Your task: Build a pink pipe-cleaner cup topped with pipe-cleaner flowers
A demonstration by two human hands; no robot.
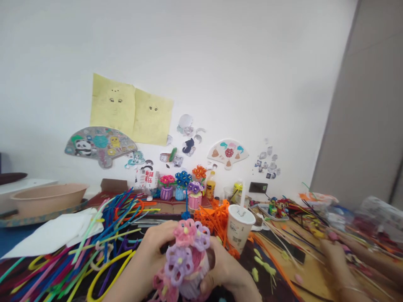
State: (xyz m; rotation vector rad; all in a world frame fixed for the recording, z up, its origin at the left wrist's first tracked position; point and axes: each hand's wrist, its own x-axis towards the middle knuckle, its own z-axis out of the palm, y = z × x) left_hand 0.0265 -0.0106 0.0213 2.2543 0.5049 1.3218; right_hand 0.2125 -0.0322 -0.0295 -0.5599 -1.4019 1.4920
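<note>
Close in front of me, a flower pot craft made of fuzzy pipe cleaners (189, 268) is held between both hands. Its blossoms are pink and lilac with pale yellow centres, and its pot is striped white, pink and lilac. My left hand (155, 247) wraps its left side, with the fingertips hidden behind the flowers. On the right side, my right hand (225, 268) grips the pot, thumb across its front. Just beyond my hands lie a heap of orange pipe-cleaner pieces (214, 218) and a paper cup (239, 228) with a straw.
Loose pipe cleaners (103, 235) in many colours cover the left, beside white paper sheets (59, 228) and a beige basin (50, 197). Finished pipe-cleaner flower pots (181, 188) stand at the back near a yellow bottle (210, 184). A co-worker's arms (341, 264) reach in from the right.
</note>
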